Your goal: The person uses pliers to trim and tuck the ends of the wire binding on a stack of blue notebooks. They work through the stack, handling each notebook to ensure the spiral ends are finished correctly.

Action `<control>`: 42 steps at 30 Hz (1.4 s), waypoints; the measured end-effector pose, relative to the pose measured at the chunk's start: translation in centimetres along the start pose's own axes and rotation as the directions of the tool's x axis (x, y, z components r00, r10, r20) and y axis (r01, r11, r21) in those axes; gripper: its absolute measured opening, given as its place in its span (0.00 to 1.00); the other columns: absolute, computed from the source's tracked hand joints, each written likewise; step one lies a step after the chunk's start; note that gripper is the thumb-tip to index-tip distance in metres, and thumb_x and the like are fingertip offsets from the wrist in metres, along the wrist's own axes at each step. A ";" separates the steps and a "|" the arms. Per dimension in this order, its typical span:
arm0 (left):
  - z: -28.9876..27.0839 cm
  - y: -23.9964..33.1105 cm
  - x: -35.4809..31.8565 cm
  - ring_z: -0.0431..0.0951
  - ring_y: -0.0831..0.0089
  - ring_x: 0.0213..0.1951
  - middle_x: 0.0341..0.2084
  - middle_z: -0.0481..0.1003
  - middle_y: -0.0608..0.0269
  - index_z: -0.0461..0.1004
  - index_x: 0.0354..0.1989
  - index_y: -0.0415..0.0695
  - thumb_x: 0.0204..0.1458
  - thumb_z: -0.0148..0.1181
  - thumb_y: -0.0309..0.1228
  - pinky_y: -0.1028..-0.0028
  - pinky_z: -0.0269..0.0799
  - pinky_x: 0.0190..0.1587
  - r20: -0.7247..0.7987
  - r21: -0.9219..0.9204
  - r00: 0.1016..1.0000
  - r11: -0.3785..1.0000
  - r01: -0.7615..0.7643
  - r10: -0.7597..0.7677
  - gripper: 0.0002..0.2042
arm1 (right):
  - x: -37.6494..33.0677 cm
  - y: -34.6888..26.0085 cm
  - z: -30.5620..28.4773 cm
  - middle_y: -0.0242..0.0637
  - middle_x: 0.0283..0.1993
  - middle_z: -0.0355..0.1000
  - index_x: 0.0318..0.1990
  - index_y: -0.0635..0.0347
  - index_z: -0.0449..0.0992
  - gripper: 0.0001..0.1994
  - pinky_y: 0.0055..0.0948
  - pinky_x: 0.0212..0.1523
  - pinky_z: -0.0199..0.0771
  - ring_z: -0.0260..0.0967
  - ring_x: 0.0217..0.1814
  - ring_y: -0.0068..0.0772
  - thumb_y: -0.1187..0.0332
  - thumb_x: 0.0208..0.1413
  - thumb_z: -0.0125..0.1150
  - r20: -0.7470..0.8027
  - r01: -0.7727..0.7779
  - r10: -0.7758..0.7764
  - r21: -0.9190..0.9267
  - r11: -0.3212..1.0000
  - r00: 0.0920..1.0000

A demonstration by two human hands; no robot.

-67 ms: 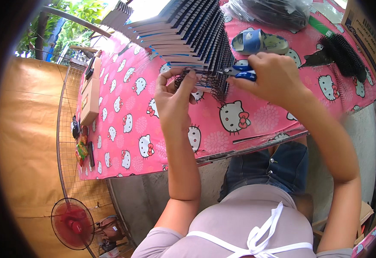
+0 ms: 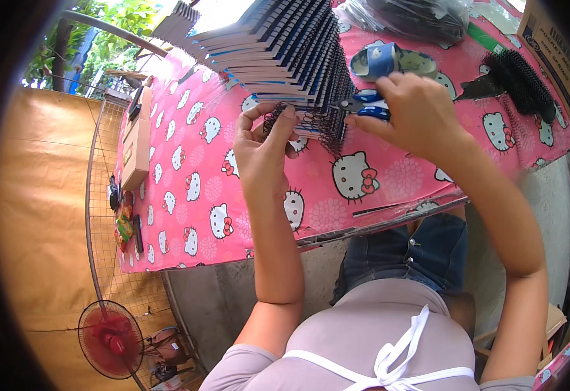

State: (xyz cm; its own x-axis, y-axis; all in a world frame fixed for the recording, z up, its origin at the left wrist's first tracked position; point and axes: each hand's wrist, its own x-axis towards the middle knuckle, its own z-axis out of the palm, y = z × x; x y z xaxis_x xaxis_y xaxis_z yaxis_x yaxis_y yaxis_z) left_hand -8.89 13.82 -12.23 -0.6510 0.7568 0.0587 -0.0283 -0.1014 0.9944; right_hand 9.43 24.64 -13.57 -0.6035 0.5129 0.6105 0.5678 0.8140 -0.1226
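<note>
My left hand point(image 2: 264, 151) pinches a length of black wire binding coil point(image 2: 304, 124) at the front of a long stack of spiral-bound notebooks point(image 2: 278, 49). My right hand point(image 2: 415, 114) grips blue-handled pliers point(image 2: 363, 104), whose tip sits at the right end of that coil. Both hands work over a table covered with a pink cartoon-cat cloth point(image 2: 194, 189).
Several loose black coils point(image 2: 520, 78) lie at the right of the table. A blue tape roll point(image 2: 379, 60), a plastic bag point(image 2: 422, 16) and a cardboard box point(image 2: 549, 45) stand behind. A wire rack point(image 2: 112, 215) and a red fan point(image 2: 110, 339) are at the left.
</note>
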 end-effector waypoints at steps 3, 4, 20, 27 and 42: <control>0.8 -0.1 -0.5 0.74 0.79 0.23 0.28 0.77 0.54 0.65 0.45 0.33 0.44 0.68 0.25 0.83 0.63 0.18 0.049 0.026 0.999 1.000 0.017 -0.018 0.22 | 0.4 0.4 0.8 0.42 0.25 0.72 0.27 0.64 0.76 0.30 0.35 0.30 0.72 0.73 0.28 0.41 0.39 0.45 0.59 -0.114 0.092 -0.093 -0.015 0.996 0.989; 1.1 -0.2 -0.5 0.74 0.79 0.24 0.28 0.77 0.54 0.64 0.45 0.33 0.44 0.68 0.25 0.83 0.63 0.18 0.053 0.029 0.999 1.000 0.009 -0.010 0.22 | 0.6 0.1 0.9 0.42 0.25 0.72 0.27 0.64 0.76 0.29 0.36 0.30 0.72 0.73 0.28 0.41 0.39 0.45 0.59 -0.047 0.057 -0.055 0.021 0.998 0.997; 2.2 -1.0 -1.2 0.75 0.77 0.27 0.30 0.76 0.56 0.62 0.48 0.32 0.44 0.68 0.24 0.82 0.65 0.21 0.022 0.047 1.000 0.999 -0.023 0.022 0.25 | 1.3 0.0 0.5 0.42 0.25 0.74 0.27 0.61 0.77 0.28 0.36 0.26 0.73 0.75 0.27 0.40 0.40 0.46 0.58 0.394 -0.107 0.092 0.016 0.994 0.914; 1.1 -1.9 -1.5 0.75 0.76 0.27 0.31 0.75 0.56 0.62 0.47 0.33 0.44 0.67 0.23 0.81 0.66 0.22 -0.009 -0.062 1.000 0.998 0.017 -0.018 0.23 | -0.8 0.6 0.8 0.41 0.31 0.75 0.33 0.62 0.76 0.28 0.37 0.34 0.73 0.75 0.34 0.39 0.40 0.46 0.59 0.140 -0.075 0.074 0.002 0.997 0.987; 1.1 -2.8 -1.1 0.75 0.76 0.27 0.33 0.76 0.54 0.61 0.49 0.35 0.44 0.68 0.23 0.81 0.69 0.21 0.032 -0.060 0.999 0.997 0.045 -0.043 0.26 | 1.0 0.2 1.1 0.43 0.29 0.74 0.28 0.63 0.77 0.30 0.37 0.39 0.72 0.74 0.34 0.40 0.37 0.45 0.58 0.237 0.015 -0.025 0.042 0.999 0.971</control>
State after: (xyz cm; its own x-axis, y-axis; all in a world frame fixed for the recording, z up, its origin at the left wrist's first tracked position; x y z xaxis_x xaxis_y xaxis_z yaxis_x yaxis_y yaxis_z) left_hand -7.28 13.99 -14.99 -0.6243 0.7810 0.0185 -0.1034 -0.1061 0.9890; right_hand 8.35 25.62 -13.80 -0.7331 0.5426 0.4101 0.5346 0.8324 -0.1457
